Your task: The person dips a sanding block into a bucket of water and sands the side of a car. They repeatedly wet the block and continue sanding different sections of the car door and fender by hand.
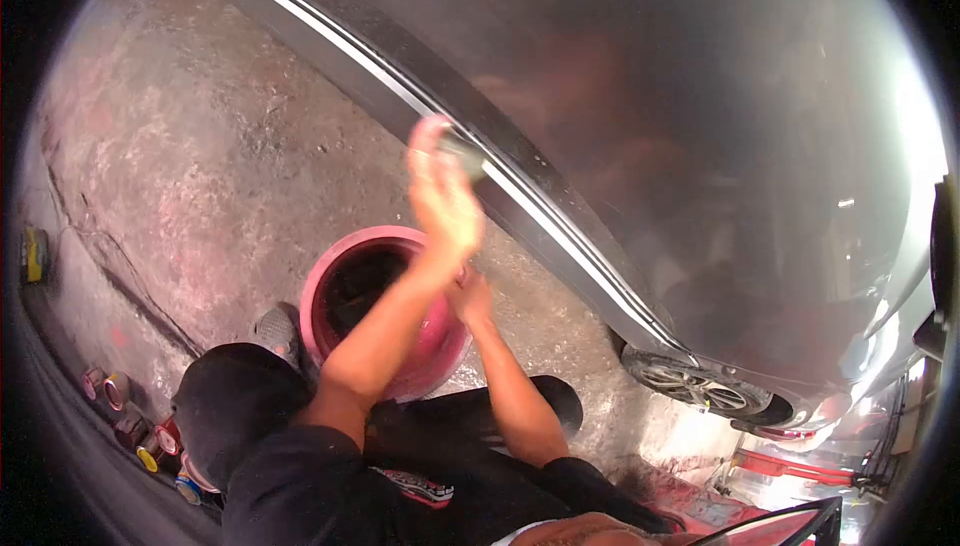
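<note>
Closest to the camera, along the near edge, is the person's black shirt (310, 491), with black trousers (235, 401) just beyond it on the left. Both bare arms reach away from it over a pink bucket (430, 361), whose wide round mouth shows a dark inside that I cannot make out.

The left hand (440, 191) is stretched beyond the bucket to the low side of a car (680, 166). It is blurred, its fingers look nearly straight and close together, and they have hold of a small grey-green pad (466, 158), also blurred, set against the car's lower edge. The right hand (468, 296) is at the bucket's right rim, partly behind the left forearm; I cannot tell how far its fingers are open or whether they grip the rim.

The car fills the far right of the scene. Its body is dark grey, smooth and shiny in places, with cloudy reddish-brown reflections and a bright glare at the right. A pale strip (520, 194) runs along its bottom edge, down to a spoked wheel (700, 386) on the near right.

A grey shoe (275, 333) rests just left of the bucket on the stained concrete floor (190, 136). Rolls of tape (118, 391) lie near left.
</note>
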Demonstrator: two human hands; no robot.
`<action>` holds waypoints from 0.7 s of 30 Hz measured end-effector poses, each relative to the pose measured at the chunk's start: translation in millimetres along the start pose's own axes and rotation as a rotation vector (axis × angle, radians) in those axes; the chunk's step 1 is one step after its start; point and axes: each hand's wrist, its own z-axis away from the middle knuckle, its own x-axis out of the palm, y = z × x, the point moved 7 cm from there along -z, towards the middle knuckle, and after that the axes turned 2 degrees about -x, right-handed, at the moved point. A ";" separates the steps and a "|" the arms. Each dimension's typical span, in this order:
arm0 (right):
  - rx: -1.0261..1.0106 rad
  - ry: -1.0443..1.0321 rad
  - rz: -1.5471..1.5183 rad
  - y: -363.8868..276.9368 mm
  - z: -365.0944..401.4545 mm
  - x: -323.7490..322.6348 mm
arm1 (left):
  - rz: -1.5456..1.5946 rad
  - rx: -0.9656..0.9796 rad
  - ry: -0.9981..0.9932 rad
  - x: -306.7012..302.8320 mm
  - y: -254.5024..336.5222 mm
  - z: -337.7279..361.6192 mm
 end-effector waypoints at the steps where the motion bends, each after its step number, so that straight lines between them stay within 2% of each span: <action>1: 0.115 -0.041 -0.045 -10.1 4.8 -6.9 | 0.054 -0.006 0.074 -21.5 -28.5 -20.4; 2: 0.119 -0.036 -0.040 -10.3 3.8 -8.2 | 0.230 -0.223 0.192 -34.5 -54.1 -31.0; 4: 0.033 -0.005 0.033 -16.0 2.3 -9.7 | 0.778 -0.691 0.204 -37.0 -86.9 -41.6; 5: 0.004 0.031 0.027 -14.9 1.5 -8.7 | 0.776 -0.690 0.206 -39.4 -82.6 -43.0; 7: -0.025 0.035 0.008 -9.8 1.1 -5.4 | 0.913 -0.799 0.015 -25.8 -73.4 -38.5; 10: -0.046 0.048 -0.036 -6.8 -0.1 -2.9 | 0.810 -0.730 -0.026 -9.9 -65.8 -31.4; 12: -0.040 0.054 -0.057 -7.4 0.2 -4.8 | 0.782 -0.733 -0.006 -5.4 -40.6 -31.4; 15: -0.011 0.040 -0.035 -6.5 0.7 -5.9 | 0.712 -0.451 -0.248 10.5 4.4 -44.8; 16: 0.008 -0.001 -0.013 -4.1 -1.0 -3.1 | 0.575 -0.269 -0.258 15.0 21.1 -52.4; 18: 0.027 -0.044 0.010 -8.6 -1.4 -7.0 | 0.249 -0.200 -0.096 26.7 21.3 -58.3; 19: 0.056 -0.092 -0.011 -13.6 1.4 -10.4 | 0.347 -0.181 0.006 32.9 11.0 -61.8; 21: 0.076 -0.139 -0.026 -6.6 -5.8 -4.5 | 0.285 -0.149 0.083 34.1 9.9 -60.0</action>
